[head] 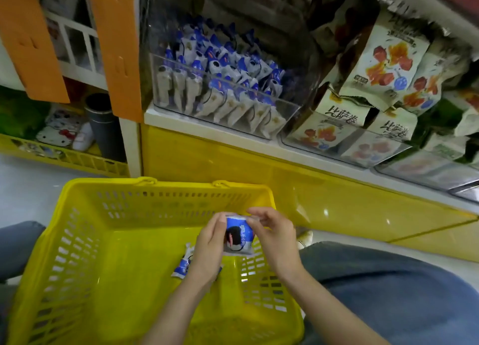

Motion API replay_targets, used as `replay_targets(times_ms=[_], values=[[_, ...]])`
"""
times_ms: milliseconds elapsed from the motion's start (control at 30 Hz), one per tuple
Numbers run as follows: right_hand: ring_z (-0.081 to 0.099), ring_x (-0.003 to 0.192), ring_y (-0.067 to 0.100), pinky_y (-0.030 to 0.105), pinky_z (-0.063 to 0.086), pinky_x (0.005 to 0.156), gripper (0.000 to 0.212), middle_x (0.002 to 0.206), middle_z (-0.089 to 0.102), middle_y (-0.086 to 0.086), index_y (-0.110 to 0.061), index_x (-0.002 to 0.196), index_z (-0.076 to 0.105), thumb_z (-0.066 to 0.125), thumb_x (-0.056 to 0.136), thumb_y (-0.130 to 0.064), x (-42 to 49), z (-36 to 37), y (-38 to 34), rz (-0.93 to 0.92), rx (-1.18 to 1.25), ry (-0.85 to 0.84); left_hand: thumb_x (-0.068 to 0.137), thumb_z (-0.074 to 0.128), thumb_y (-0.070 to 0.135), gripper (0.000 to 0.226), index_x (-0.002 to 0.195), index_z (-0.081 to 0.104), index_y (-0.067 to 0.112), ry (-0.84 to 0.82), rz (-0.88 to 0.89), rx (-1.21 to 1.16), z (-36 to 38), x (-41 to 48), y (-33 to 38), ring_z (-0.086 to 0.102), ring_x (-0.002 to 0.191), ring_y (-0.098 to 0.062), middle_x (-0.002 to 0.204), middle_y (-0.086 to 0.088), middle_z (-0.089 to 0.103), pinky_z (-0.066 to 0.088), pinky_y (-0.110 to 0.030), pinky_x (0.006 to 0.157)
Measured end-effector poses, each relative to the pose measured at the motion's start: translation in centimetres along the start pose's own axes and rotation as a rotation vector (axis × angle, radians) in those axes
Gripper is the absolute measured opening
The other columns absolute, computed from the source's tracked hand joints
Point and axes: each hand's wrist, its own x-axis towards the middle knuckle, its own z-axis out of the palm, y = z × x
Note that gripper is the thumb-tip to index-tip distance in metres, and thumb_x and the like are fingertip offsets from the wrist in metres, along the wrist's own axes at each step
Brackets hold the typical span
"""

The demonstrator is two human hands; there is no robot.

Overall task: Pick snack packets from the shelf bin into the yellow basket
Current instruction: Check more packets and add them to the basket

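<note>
Hands first: left hand [207,246] and right hand [272,238] both pinch one blue packet [239,234] above the yellow basket [77,189], not yet dropped. Loose packet [182,267] lies inside, 8 o'clock of left hand. Shelf bin [220,85] at 12 o'clock looks full, so likely early.

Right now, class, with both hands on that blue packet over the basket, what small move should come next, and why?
Probably let go, dropping the packet into the yellow basket. The left hand and right hand pinch it over the basket, where another packet already lies.
</note>
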Motion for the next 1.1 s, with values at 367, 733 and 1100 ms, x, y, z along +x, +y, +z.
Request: replay_targets(times_ms=[367,733,1100], values=[[0.057,0.070,-0.001,0.021,0.045,0.069,0.008,0.076,0.065,-0.005,-0.013,0.081,0.067,0.064,0.086,-0.018,-1.1,1.7,3.7,-0.019,-0.175,-0.153,0.094,0.051,0.015,0.018,0.081,0.053,0.003,0.072,-0.250,0.065,-0.7,-0.7,-2.2,0.059,0.066,-0.029,0.070,-0.015,0.057,0.040,-0.030,0.047],[0.058,0.055,0.009,0.020,0.048,0.050,0.008,0.084,0.062,0.007,-0.006,0.091,0.057,0.052,0.093,-0.012,-0.4,1.6,4.6,0.184,-0.060,0.026,0.086,0.063,0.022,0.017,0.094,0.059,0.008,-0.015,-0.437,-0.062,-1.7,-0.3,-3.4,0.059,0.064,-0.017,0.080,-0.008,0.065,0.048,-0.026,0.059],[0.049,0.105,0.012,0.019,0.040,0.085,0.058,0.114,0.053,0.004,-0.009,0.132,0.037,0.067,0.082,-0.008,-1.9,2.0,6.0,0.275,-0.163,-0.345,0.089,0.058,0.011,0.015,0.075,0.062,0.013,0.124,-0.021,0.285,-2.6,0.0,-3.5,0.055,0.067,-0.007,0.071,0.002,0.063,0.041,-0.012,0.059]])
